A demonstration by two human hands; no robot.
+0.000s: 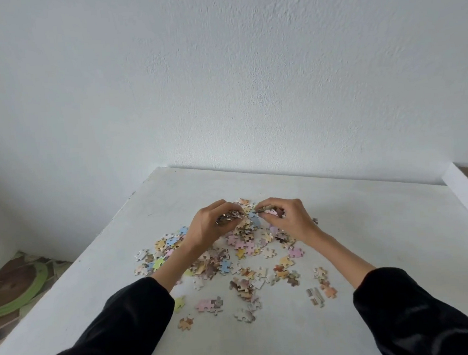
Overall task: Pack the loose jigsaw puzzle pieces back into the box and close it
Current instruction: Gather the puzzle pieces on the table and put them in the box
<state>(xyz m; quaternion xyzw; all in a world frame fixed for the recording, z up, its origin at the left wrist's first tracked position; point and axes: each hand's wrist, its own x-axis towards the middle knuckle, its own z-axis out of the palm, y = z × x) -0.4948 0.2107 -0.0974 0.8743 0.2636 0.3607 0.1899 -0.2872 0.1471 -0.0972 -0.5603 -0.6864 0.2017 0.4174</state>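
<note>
Both hands are on the pile [248, 244] of puzzle pieces, mid-table [369, 223].

- Left grip [212, 226]: curled narrow round a clump of pieces at the pile's far-left edge.
- Right grip [289, 219]: same, curled round a second clump at the pile's far-right edge.
- The fingertips face each other across the pile's far end with a small gap between. Piece edges stick out between the fingers, and both clumps look raised just off the pile.

Most pieces lie in the pile under and between the wrists. A thinner scatter [243, 284] runs from the pile toward the person. A few outliers [317, 296] sit on the pile's near-right side, closer to the right grip than the left.

The key relation is open: the box is not in view. I can't tell which way it lies from the pile, or which hand is nearer to it.

My read is that this is scoop-and-carry, early in the task, with most pieces not yet packed. The next move needs both loads taken off the pile to wherever the box is. The risk is that the overfull clumps shed pieces on the way.
</note>
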